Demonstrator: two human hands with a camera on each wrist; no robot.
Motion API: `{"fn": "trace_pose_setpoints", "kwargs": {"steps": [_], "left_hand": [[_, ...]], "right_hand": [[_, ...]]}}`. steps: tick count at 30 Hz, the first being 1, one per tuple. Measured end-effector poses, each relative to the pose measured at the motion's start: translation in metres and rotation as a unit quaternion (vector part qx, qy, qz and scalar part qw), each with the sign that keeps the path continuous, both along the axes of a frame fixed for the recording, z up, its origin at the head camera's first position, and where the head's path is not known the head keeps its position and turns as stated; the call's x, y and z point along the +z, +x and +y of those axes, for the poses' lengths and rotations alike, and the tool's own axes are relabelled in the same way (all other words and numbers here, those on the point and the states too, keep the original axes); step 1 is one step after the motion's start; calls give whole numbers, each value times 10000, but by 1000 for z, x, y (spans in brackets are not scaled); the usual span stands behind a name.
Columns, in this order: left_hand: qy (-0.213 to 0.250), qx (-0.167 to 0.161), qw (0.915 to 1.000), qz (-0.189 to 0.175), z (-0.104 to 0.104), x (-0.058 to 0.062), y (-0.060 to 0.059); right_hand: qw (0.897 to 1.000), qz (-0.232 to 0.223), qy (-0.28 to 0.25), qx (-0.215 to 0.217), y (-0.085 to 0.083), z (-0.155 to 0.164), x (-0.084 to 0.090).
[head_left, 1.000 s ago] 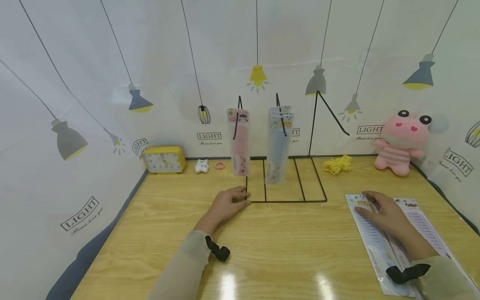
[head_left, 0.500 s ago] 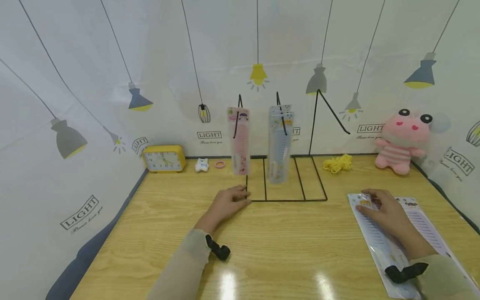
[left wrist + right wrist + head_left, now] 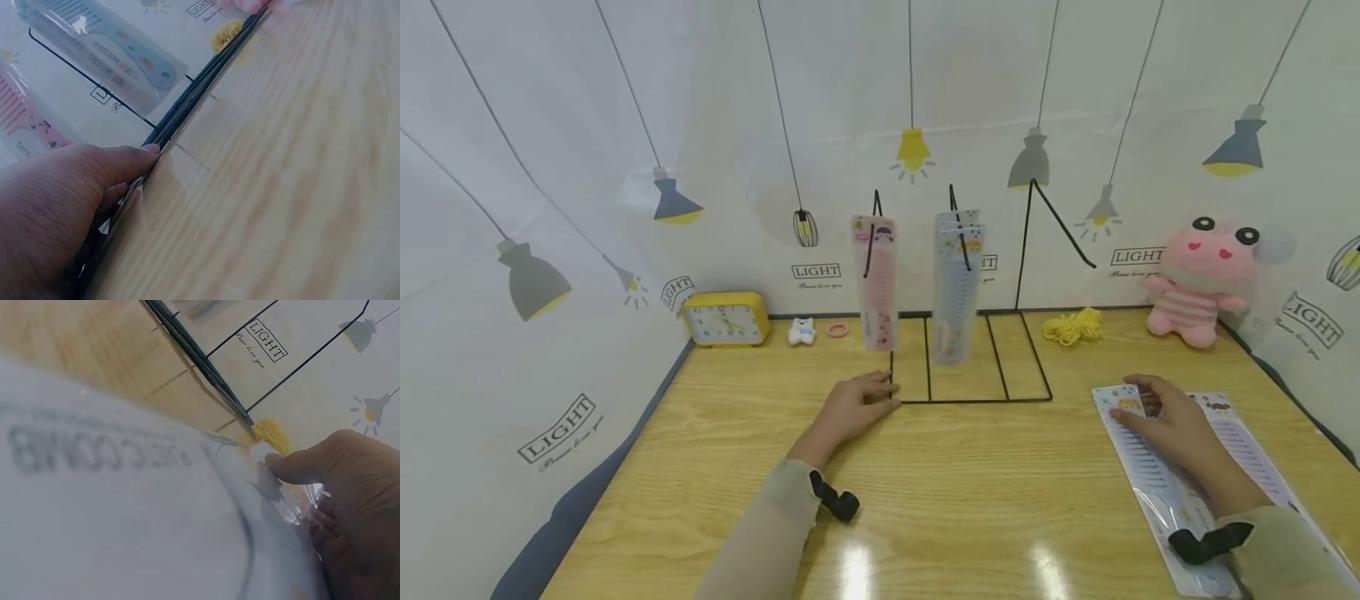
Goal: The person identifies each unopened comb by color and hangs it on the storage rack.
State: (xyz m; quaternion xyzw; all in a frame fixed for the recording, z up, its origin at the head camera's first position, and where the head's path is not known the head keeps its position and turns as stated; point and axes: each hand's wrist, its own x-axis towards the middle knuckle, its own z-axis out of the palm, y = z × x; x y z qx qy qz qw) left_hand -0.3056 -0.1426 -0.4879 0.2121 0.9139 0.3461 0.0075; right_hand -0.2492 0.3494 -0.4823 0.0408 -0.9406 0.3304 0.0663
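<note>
My left hand (image 3: 853, 408) is at the front left corner of a black wire display rack (image 3: 977, 402), thumb and fingers pinching its base wire. In the left wrist view the thumb lies along the wire. My right hand (image 3: 1176, 425) pinches the top of a blue packaged comb (image 3: 1142, 467), thumb on its printed card. A purple packaged comb (image 3: 1240, 442) lies on the table, partly hidden under that hand and pack. On the rack's left hook hangs a pink packaged comb (image 3: 880, 292); several blue packaged combs (image 3: 955, 300) hang on the middle hook. The right hook (image 3: 1063, 223) is bare.
Along the back of the wooden table (image 3: 970, 483) stand a yellow clock (image 3: 726, 320), a small white bear figure (image 3: 802, 332), a pink ring (image 3: 838, 330), a bundle of yellow string (image 3: 1073, 327) and a pink plush toy (image 3: 1198, 283). A lamp-printed backdrop rises behind them.
The blue packaged comb in my right hand has shifted slightly to the right, covering more of what lies beside it. My left hand has stayed at the rack's corner.
</note>
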Motion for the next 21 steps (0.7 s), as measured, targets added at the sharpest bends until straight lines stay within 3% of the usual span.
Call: {"fn": "trace_pose_setpoints", "kwargs": {"steps": [14,21], "left_hand": [[-28,28,10000,-13,0,-1,-1],[-121,48,9999,-26,0,-2,0]], "right_hand": [[9952,636,-228,-712,3,5,-1],[9804,1284,-646,-1347,5,6,2]]}}
